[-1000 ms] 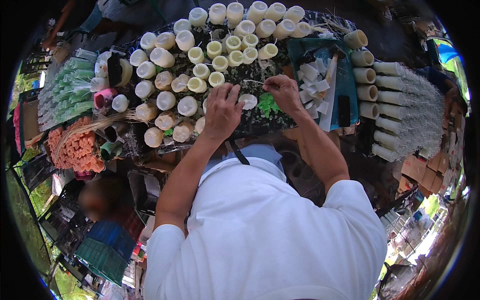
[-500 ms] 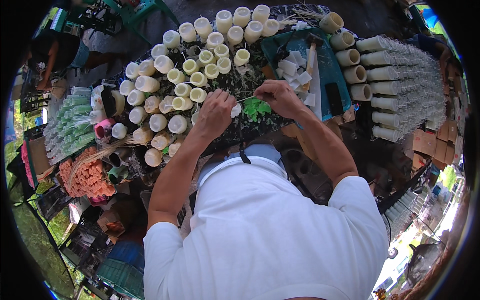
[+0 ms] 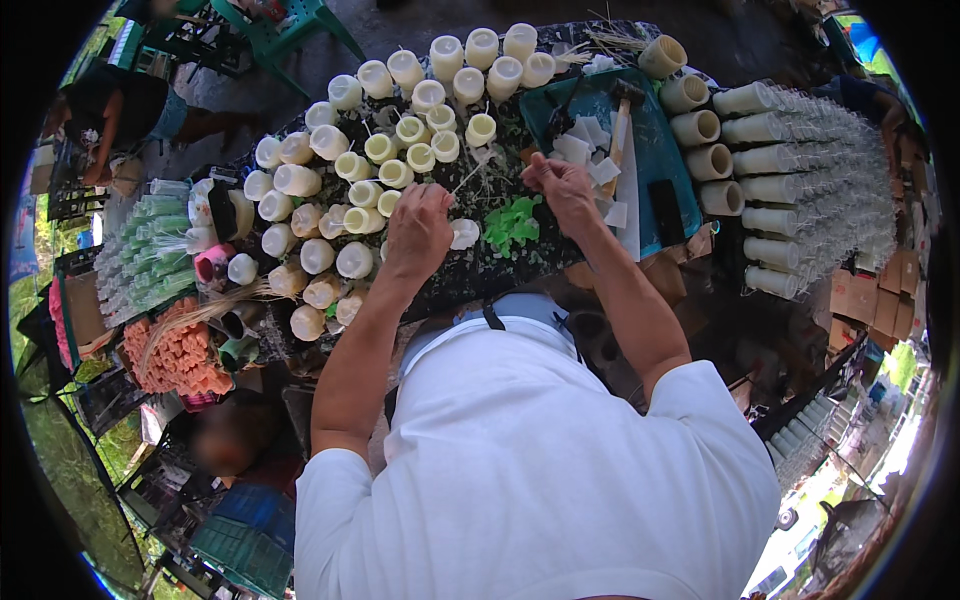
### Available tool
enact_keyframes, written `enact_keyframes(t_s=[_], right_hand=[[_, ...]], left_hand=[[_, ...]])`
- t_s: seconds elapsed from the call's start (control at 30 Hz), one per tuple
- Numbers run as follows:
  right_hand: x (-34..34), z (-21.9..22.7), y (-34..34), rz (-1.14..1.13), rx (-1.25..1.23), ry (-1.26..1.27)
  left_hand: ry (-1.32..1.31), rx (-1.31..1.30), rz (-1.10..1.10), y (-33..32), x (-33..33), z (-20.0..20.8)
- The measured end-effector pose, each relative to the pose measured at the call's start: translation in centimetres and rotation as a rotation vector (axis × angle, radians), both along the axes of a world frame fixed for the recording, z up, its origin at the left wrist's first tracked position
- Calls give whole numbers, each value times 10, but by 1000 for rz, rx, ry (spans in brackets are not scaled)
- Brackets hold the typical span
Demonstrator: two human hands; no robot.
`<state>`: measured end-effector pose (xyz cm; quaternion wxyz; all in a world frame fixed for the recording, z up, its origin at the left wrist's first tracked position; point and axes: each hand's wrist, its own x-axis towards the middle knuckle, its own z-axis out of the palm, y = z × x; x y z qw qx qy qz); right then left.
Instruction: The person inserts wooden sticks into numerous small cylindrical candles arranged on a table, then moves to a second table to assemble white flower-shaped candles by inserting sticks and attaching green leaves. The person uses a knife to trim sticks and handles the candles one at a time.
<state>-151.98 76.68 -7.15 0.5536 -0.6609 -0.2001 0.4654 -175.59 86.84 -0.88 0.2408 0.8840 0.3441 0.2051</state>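
Observation:
My left hand (image 3: 418, 232) curls over a short white candle (image 3: 464, 234) lying on the dark table (image 3: 470, 275). A thin pale stick (image 3: 470, 176) slants up from its fingers. My right hand (image 3: 562, 186) is apart to the right, at the edge of a teal tray (image 3: 655, 160). Its fingers bend down beside white wax pieces (image 3: 585, 150), and what they pinch is hidden. A bright green scrap (image 3: 511, 222) lies between my hands. Several cream candles (image 3: 400, 130) stand upright beyond and to the left of my left hand.
A wooden-handled tool (image 3: 620, 125) lies on the tray. Hollow cream tubes (image 3: 712, 160) and stacked clear cups (image 3: 830, 160) fill the right side. Green tubes (image 3: 150, 250) and orange sticks (image 3: 180, 355) lie at left. One person sits at lower left (image 3: 235, 440), another at far left (image 3: 110, 110).
My right hand has moved right, away from the left hand, to the teal tray's edge. My left hand stays on the white candle. The view has shifted slightly.

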Motion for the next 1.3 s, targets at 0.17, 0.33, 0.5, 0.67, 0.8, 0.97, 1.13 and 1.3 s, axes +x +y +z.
enact_keyframes(t_s=[0.17, 0.33, 0.5, 0.67, 0.8, 0.97, 1.13, 1.3], right_hand=[[-66, 35, 10, -93, 189, 365], [-72, 20, 16, -86, 291, 444], [-64, 30, 14, -220, 265, 532], [-38, -3, -25, -87, 12, 143], [-47, -33, -62, 98, -243, 20], [-63, -58, -95, 173, -310, -31], [-70, -76, -88, 287, -409, -222], [-81, -81, -55, 359, -410, -359]], left_hand=[[-51, -123, 47, -13, 13, 6], [-54, -254, 27, -20, 14, -3], [-150, -548, 170, -20, -18, -39], [197, -445, 171, -55, -66, -110], [273, -446, 220, -76, -41, -142], [192, -273, 95, -58, -32, -184], [165, -304, 29, -38, -32, -189], [143, -273, 13, -37, -37, -200]])
